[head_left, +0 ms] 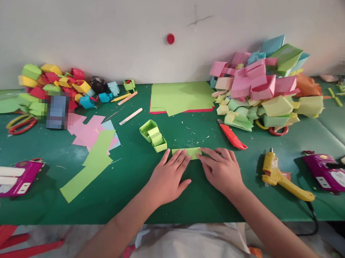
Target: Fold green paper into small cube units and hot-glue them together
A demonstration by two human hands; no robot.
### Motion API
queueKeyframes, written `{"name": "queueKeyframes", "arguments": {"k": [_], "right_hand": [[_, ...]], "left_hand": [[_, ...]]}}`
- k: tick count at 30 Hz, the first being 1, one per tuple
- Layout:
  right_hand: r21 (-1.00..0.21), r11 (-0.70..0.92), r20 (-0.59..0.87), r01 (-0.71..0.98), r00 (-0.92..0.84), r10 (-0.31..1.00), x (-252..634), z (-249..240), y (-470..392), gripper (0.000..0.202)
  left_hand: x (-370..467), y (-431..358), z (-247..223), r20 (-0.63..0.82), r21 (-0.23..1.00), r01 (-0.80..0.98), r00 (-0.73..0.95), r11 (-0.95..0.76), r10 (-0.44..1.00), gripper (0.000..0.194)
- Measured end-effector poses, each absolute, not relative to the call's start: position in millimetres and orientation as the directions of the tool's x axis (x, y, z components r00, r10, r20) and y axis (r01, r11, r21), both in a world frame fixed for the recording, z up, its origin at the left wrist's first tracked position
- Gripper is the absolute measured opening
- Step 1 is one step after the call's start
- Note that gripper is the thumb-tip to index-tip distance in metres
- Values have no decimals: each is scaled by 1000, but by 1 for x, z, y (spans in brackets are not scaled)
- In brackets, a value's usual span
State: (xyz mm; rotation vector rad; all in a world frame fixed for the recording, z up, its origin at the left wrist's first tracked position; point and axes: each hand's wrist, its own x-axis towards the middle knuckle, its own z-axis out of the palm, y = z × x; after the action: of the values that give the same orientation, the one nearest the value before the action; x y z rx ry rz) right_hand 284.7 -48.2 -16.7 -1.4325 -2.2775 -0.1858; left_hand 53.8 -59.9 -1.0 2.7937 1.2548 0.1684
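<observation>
A narrow light-green paper strip [194, 153] lies flat on the green table [133, 196] in front of me. My left hand [169, 179] rests on its left part, fingers laid out and thumb apart. At the strip's right end, the fingertips of my right hand [224, 171] touch the paper; its fingers are bent over the end, and whether they pinch it is hard to see. Just beyond my left hand stands a folded light-green paper box piece [153, 135] with two open compartments. A red utility knife [233, 135] lies beyond my right hand.
Green paper sheets [182, 96] lie at the back. Cut green strips [89, 170] and pink paper pieces [87, 131] are on the left. Folded paper boxes pile up at right [260, 83] and left [53, 79]. A yellow glue gun [286, 178] with a cable lies right.
</observation>
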Motion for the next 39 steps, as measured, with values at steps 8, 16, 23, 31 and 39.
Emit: {"name": "queueKeyframes", "arguments": {"k": [8, 16, 23, 31, 39], "right_hand": [[-534, 335, 280, 776, -212, 936, 291, -20, -34, 33], [-555, 262, 220, 789, -164, 962, 285, -16, -24, 33], [-442, 295, 270, 847, -188, 944, 286, -13, -27, 25], [-104, 589, 234, 801, -556, 798, 252, -4, -56, 58], [-46, 526, 163, 850, -513, 843, 269, -19, -67, 70]], "left_hand": [[51, -58, -3, 46, 109, 735, 668, -669, 742, 64], [52, -57, -3, 42, 110, 734, 670, -670, 741, 63], [51, -58, -2, 23, 119, 730, 675, -673, 737, 65], [50, -55, 3, 2, 128, 715, 692, -687, 722, 66], [42, -54, 0, 3, 112, 685, 724, -720, 690, 72]]}}
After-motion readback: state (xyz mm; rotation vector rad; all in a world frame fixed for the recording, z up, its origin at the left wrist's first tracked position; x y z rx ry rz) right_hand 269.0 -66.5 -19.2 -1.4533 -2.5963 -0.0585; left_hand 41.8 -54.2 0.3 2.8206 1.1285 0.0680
